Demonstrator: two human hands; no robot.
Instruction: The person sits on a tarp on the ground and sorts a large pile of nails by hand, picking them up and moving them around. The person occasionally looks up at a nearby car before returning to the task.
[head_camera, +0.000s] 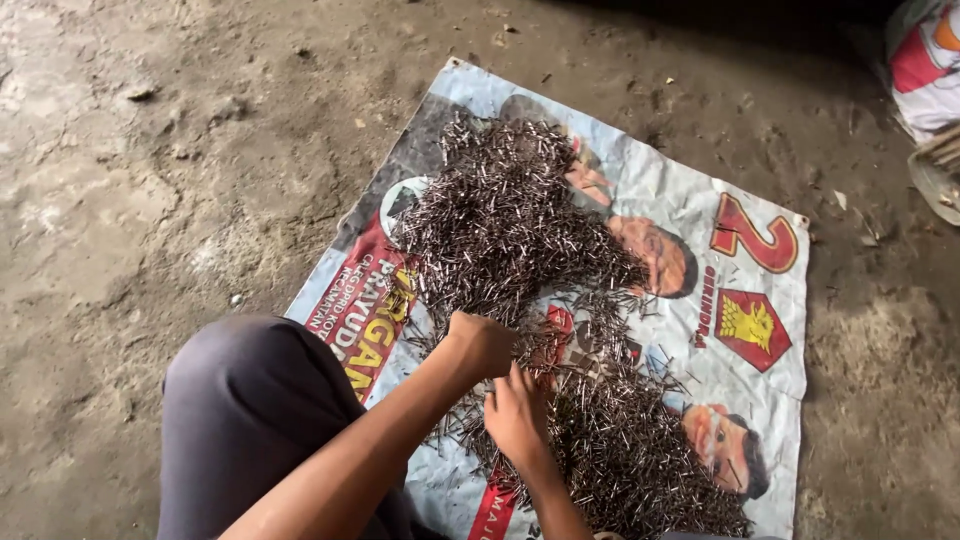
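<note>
Sorting in progress: left hand (480, 343) fisted on a bunch of small metal pins (520, 230) at heap's 6 o'clock edge on the printed banner (700, 200); right hand (515, 412) grip unclear; next move likely needs careful pinching.

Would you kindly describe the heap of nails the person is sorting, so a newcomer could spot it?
On the dirt floor lies a printed plastic banner. Across its middle spreads the heap of nails, with the left hand and right hand working at its centre. It is dark, bristly and metallic, unlike the flat, colourful sheet beneath.
</note>
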